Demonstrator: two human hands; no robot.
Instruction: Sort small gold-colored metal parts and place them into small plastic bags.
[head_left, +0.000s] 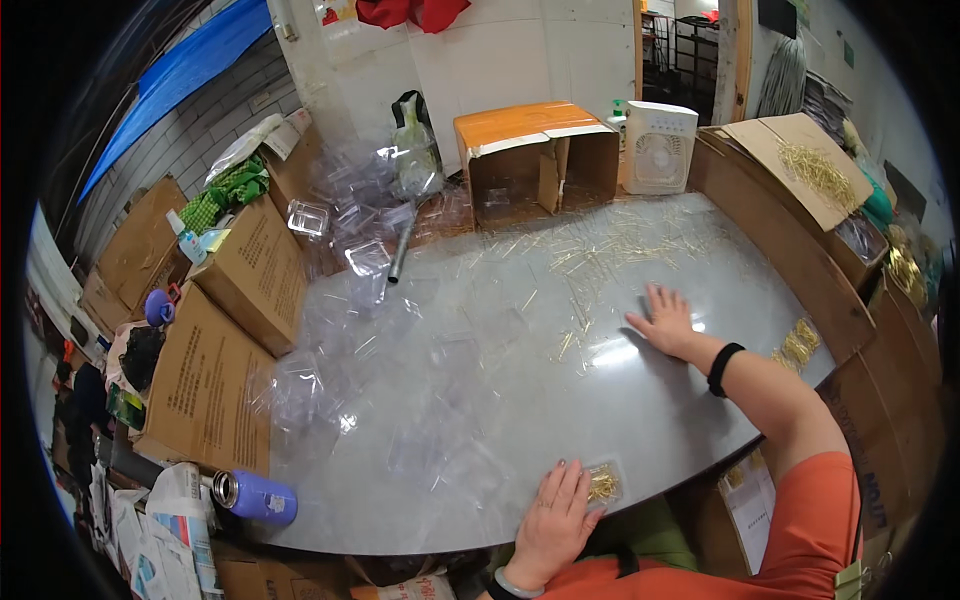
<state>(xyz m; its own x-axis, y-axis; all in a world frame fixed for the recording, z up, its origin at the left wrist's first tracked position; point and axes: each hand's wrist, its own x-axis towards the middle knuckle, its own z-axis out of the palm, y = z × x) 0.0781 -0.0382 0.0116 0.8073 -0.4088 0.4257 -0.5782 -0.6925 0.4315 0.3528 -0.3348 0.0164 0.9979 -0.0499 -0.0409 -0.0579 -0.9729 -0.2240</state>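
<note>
My left hand [558, 512] lies with its fingers stretched out on the near edge of the grey table. Against its thumb side is a small clear plastic box [603, 484] holding thin gold-coloured strips; whether the fingers press on the box I cannot tell. Further out, my right hand [668, 322] rests palm down with its fingers spread and nothing in its grasp. Loose gold strips [575, 345] lie just left of it, and a wider scatter of gold strips [620, 245] spreads across the far side. Another bunch of gold strips [797, 345] sits by the right edge.
Clear plastic boxes [300, 385] cover the table's left side and pile up at the back. A dark tube [401, 250] lies among them. An orange-topped carton [545, 150] and a white fan [660, 148] stand behind. A purple bottle [262, 498] lies at the near left. Cardboard boxes [215, 380] wall the left.
</note>
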